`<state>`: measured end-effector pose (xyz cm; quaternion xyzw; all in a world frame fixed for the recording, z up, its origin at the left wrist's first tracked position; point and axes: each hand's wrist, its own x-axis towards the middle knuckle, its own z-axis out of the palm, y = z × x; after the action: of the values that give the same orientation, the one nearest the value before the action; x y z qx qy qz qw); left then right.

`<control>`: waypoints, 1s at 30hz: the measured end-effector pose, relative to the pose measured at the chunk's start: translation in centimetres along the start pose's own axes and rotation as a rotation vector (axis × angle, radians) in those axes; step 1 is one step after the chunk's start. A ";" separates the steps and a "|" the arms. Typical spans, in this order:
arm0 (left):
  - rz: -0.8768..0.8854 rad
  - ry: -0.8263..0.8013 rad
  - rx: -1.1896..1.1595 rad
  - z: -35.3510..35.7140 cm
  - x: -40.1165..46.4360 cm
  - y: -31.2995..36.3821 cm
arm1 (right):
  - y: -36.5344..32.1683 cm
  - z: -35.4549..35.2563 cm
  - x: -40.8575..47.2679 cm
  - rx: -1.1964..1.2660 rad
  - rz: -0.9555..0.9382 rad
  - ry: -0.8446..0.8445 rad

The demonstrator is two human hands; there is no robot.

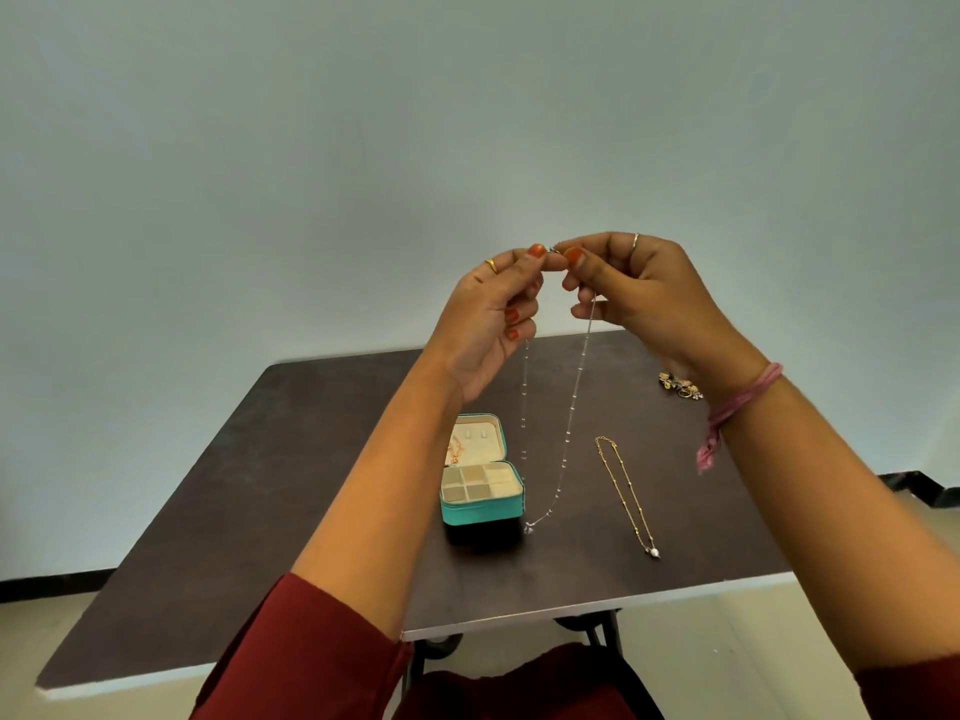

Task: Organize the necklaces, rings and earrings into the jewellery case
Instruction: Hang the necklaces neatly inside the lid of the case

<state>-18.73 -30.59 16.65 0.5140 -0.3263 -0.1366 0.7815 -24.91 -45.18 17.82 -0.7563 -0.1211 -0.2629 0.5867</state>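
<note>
Head view: we are pinching the silver necklace (pixel 566 423) at its clasp with our left hand (pixel 488 324) and right hand (pixel 644 298), above the open case (pixel 480 478). Right of it, the gold necklace (pixel 626 493) and far earrings (pixel 680 385) are still waiting.

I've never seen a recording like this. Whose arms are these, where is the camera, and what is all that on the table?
There is no machine here: a person wears a camera on the head, so the one picture looks forward and down at their own two arms. The left hand and right hand are raised above a dark table. Together they pinch the top ends of a thin silver necklace, which hangs down in a loop with a small pendant at the bottom. On the table stands an open teal jewellery case with small beige compartments. To its right lies a gold necklace, stretched out. Further back on the right sits a small pile of jewellery, too small to tell apart.
</note>
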 end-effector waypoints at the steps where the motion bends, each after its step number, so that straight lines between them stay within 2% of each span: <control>1: 0.012 -0.004 -0.004 0.1 -0.1 0.3 | 0.0 0.2 -0.3 0.044 0.009 0.009; 5: 0.073 -0.006 -0.035 0.3 -0.5 1.4 | 0.8 1.2 -1.7 0.129 0.033 0.072; 8: 0.106 0.002 -0.087 0.3 -0.6 2.3 | 1.6 1.9 -2.9 0.086 0.016 0.107; 15: 0.138 0.033 -0.167 0.3 -0.4 3.0 | 3.5 3.3 -6.1 -0.383 -0.134 0.109; 18: 0.140 0.052 -0.058 0.1 -0.3 2.5 | 2.8 3.9 -7.2 -0.650 -0.253 0.052; 20: 0.120 0.008 0.056 0.0 -0.4 1.9 | 1.2 4.1 -7.6 -0.742 -0.233 -0.011; 24: 0.072 -0.095 0.127 -0.2 -1.0 0.5 | -2.7 3.9 -7.6 -0.637 -0.168 -0.039; 30: 0.070 -0.190 0.033 -0.3 -1.6 -0.5 | -5.1 2.4 -6.1 -0.423 -0.073 -0.032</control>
<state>-19.69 -29.70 15.53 0.4998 -0.4188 -0.1522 0.7427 -31.91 -40.69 18.29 -0.8617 -0.0998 -0.2917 0.4029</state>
